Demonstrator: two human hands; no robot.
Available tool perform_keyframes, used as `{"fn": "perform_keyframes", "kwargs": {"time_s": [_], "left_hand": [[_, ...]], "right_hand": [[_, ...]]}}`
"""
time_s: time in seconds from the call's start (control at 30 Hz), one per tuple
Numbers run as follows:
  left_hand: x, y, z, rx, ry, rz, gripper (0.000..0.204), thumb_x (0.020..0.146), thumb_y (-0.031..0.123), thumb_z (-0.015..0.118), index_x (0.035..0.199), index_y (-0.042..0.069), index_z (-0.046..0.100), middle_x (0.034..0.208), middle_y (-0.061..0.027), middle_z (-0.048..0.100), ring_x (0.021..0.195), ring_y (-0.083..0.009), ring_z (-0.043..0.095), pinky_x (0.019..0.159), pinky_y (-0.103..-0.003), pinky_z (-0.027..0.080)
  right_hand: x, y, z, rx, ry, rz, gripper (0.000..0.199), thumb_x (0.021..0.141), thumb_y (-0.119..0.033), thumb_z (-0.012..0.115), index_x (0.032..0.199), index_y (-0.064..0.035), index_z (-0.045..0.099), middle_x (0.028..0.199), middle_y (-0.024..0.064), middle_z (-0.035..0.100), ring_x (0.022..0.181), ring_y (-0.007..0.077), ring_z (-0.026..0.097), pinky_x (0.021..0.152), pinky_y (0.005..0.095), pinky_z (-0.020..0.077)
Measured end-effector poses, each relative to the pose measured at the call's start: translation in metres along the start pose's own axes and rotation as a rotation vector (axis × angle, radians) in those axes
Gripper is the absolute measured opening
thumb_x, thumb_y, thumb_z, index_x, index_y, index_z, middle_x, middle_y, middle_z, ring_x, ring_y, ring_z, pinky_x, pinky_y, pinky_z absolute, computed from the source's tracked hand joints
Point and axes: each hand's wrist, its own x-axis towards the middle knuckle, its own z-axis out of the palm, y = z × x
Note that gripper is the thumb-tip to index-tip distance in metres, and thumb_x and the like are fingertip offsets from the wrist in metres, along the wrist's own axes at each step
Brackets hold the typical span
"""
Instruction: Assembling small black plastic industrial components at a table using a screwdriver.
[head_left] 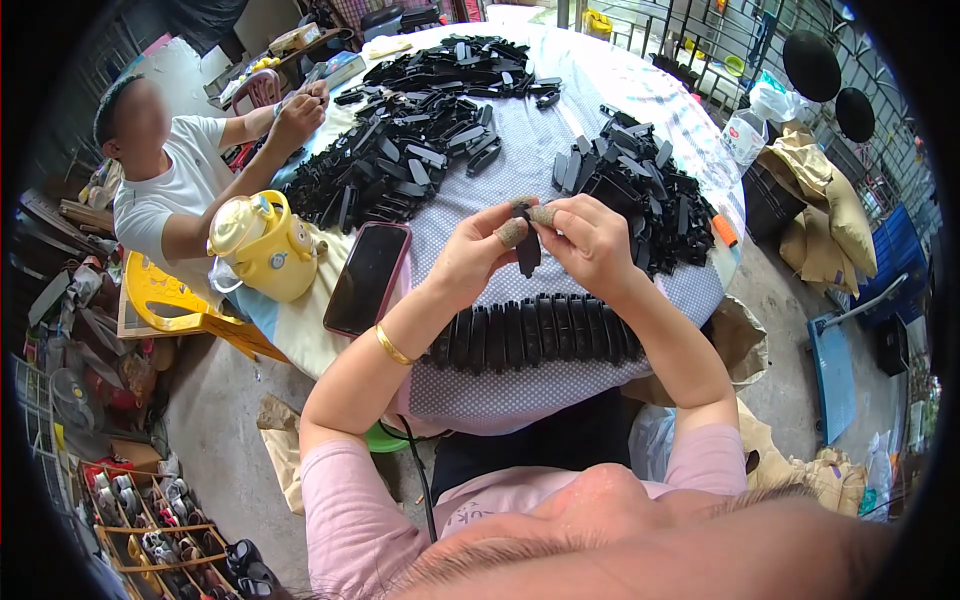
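Both hands meet over the near middle of a round table, pinching one small black plastic part that hangs downward between them. My left hand grips it from the left, with a tan wrap around a finger. From the right, my right hand pinches its upper end, also with a wrapped fingertip. Just below stands a curved row of matching black parts, set side by side. A heap of loose black parts lies beyond my right hand, and a larger heap spreads beyond my left.
A black phone and a yellow jug are on the table's left. An orange-handled tool lies at the right edge. Across to the left sits a person with raised hands. A blue trolley stands on the floor at right.
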Motion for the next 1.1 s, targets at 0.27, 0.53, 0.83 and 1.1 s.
{"fn": "perform_keyframes", "kwargs": {"time_s": [0.27, 0.53, 0.83, 1.1], "left_hand": [[0.0, -0.001, -0.004, 0.037, 0.038, 0.05, 0.031, 0.091, 0.011, 0.053, 0.119, -0.002, 0.052, 0.103, -0.0053, 0.06, 0.091, -0.0105, 0.059, 0.082, -0.025, 0.05], [0.004, 0.027, 0.001, 0.288, 0.179, -0.014, 0.042, 0.087, 0.014, 0.058, 0.12, -0.008, 0.046, 0.093, -0.0131, 0.063, 0.08, -0.0148, 0.062, 0.076, -0.027, 0.052], [-0.075, 0.061, -0.054, 0.878, 0.31, -0.323, 0.029, 0.086, 0.005, 0.051, 0.112, -0.005, 0.055, 0.087, -0.0051, 0.059, 0.074, -0.0066, 0.054, 0.064, -0.021, 0.046], [-0.094, 0.042, -0.026, 1.362, 0.34, -0.196, 0.026, 0.082, 0.004, 0.055, 0.107, -0.003, 0.058, 0.077, -0.0116, 0.062, 0.073, -0.0205, 0.06, 0.069, -0.03, 0.047]], "right_hand": [[0.002, -0.006, -0.007, 0.049, -0.292, 0.003, 0.015, 0.077, -0.009, 0.058, 0.082, 0.003, 0.063, 0.092, 0.0146, 0.06, 0.088, 0.0299, 0.058, 0.078, 0.0395, 0.0466], [0.002, 0.018, -0.017, 0.127, -0.211, 0.202, 0.019, 0.077, -0.014, 0.062, 0.086, 0.0028, 0.064, 0.086, 0.0142, 0.062, 0.086, 0.0279, 0.059, 0.08, 0.0361, 0.0449], [-0.008, 0.031, -0.037, -0.169, -0.557, 0.234, 0.019, 0.068, -0.012, 0.067, 0.084, -0.0027, 0.067, 0.084, 0.0068, 0.061, 0.084, 0.0228, 0.055, 0.079, 0.035, 0.0432], [-0.015, 0.03, -0.033, -0.341, -0.591, 0.228, 0.02, 0.072, -0.016, 0.066, 0.089, -0.0056, 0.067, 0.08, 0.0046, 0.06, 0.083, 0.0209, 0.054, 0.077, 0.035, 0.0403]]}}
